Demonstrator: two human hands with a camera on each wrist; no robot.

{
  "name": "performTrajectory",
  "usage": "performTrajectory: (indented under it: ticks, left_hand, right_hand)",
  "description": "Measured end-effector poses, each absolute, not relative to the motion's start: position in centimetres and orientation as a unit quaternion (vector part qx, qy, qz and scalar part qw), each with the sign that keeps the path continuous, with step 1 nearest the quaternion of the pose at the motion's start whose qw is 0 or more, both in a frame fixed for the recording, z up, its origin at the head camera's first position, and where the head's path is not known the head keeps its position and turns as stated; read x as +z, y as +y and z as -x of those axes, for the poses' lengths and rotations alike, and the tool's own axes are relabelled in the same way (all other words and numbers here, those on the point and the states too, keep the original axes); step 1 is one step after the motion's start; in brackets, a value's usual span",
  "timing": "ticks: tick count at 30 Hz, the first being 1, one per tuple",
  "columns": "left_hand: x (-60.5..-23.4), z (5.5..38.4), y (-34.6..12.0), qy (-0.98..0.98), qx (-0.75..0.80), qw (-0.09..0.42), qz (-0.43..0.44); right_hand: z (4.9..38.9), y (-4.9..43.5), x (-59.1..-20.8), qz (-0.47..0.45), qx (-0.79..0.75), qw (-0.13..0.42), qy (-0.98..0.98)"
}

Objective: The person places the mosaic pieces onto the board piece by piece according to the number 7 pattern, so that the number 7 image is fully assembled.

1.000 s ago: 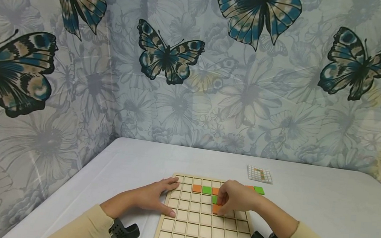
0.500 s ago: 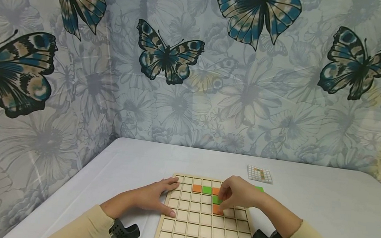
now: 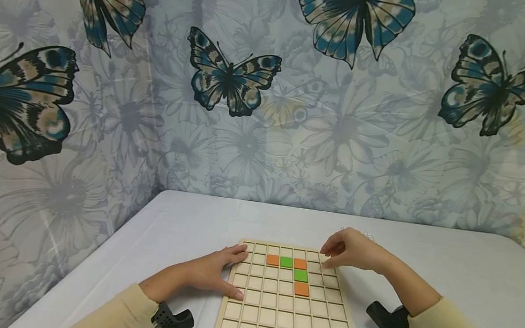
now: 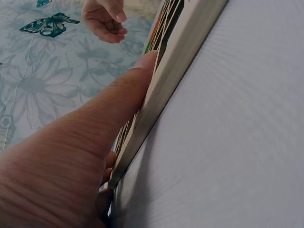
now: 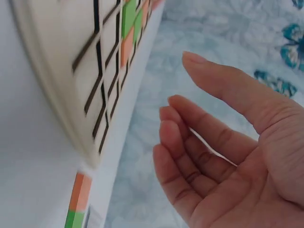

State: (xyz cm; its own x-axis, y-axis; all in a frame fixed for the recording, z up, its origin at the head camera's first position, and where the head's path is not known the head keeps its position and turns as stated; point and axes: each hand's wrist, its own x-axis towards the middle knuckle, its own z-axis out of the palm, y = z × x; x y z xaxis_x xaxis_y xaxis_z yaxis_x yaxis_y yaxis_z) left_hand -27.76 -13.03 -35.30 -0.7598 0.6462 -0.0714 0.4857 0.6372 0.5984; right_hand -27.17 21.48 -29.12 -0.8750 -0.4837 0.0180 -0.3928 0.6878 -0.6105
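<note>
Before a butterfly-printed fabric backdrop we see a white-covered table and, on it, a wooden grid board holding five orange and green square tiles, the left hand spread against its left edge. The right hand, empty and loosely curved near the far right corner, blocks most of a gridded card; from the right wrist we spot an orange tile and a green tile beside the board.

Rises behind the white-covered table in pale blue-grey flowered fabric, printed with large teal-and-tan butterflies. Bends forward at left, yellows at far right.
</note>
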Motion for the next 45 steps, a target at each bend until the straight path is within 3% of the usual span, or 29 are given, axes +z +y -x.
performTrajectory:
  ticks: [26, 45]
  left_hand:
    - [-35.3, 27.6, -13.1, 0.896, 0.282, 0.137, -0.314]
    - [-35.4, 27.7, -13.1, 0.896, 0.282, 0.139, -0.315]
  right_hand:
    - [29.9, 28.2, -31.1, 0.168, -0.331, 0.081, 0.925]
    - [30.9, 30.1, -32.9, 0.14, -0.351, 0.097, 0.921]
